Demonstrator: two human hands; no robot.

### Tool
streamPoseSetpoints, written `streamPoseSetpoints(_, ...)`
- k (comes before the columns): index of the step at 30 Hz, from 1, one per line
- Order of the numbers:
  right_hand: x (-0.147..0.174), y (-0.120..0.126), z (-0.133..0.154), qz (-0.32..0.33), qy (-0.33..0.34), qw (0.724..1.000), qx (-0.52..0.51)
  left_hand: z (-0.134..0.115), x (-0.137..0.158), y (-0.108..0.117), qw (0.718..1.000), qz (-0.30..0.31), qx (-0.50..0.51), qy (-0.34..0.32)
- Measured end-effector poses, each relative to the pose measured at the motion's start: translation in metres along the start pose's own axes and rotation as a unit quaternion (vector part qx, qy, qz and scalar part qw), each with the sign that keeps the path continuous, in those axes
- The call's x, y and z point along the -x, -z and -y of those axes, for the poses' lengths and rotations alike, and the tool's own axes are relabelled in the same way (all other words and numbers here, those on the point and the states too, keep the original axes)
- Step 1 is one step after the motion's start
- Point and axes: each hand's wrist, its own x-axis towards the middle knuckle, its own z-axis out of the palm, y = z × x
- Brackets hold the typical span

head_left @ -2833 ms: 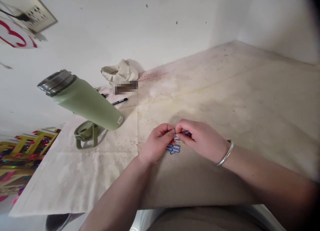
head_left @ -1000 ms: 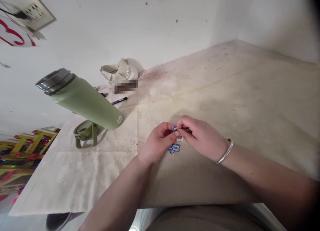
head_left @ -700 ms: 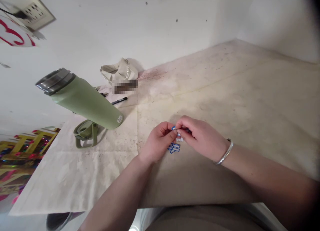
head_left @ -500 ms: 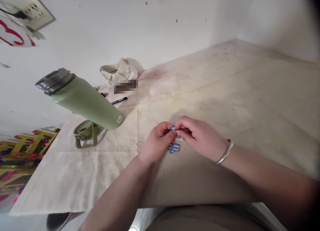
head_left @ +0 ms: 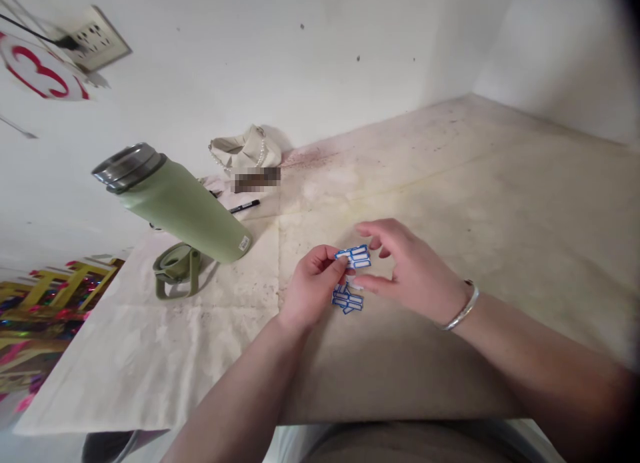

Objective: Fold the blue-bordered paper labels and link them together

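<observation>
My left hand [head_left: 317, 283] pinches a small sheet of blue-edged white labels [head_left: 359, 255] between thumb and fingers. Just to its right, my right hand [head_left: 395, 263] is open, thumb and fingers spread apart around the sheet's right end without gripping it. A second group of blue-edged labels [head_left: 349, 299] lies on the table below the hands. Between the two groups a pale white scrap shows by the right thumb, too small to make out. A silver bracelet is round my right wrist.
A green tumbler [head_left: 185, 209] stands at left, its looped lid [head_left: 177, 273] beside it. Behind are a black pen [head_left: 245, 207] and a cream bag with beads [head_left: 247, 149]. A pale cloth [head_left: 240, 356] covers the table, which meets the walls at the back and right.
My right hand has let go of the labels and opened, moving slightly right. The label sheet now shows fanned out in my left hand. The view has shifted a little.
</observation>
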Motion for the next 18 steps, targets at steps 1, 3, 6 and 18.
streamPoseSetpoints(1,0.0006,-0.0024,0.0001,0.021,0.022,0.999,0.011,-0.0002,0.0000,-0.0005,1.000,0.002,0.001,0.004)
streamPoseSetpoints(3,0.0016,-0.0064,0.0002,0.059,0.044,0.997,0.024,-0.0004,0.0000,-0.0014,1.000,0.006,0.003,0.007)
streamPoseSetpoints(6,0.0018,-0.0082,-0.0009,0.081,0.032,0.995,0.039,-0.0001,-0.0001,-0.0019,1.000,0.010,-0.006,-0.001)
streamPoseSetpoints(18,-0.0001,-0.0085,-0.0044,0.091,0.013,0.994,0.066,0.0019,-0.0003,-0.0014,1.000,0.026,-0.015,0.005)
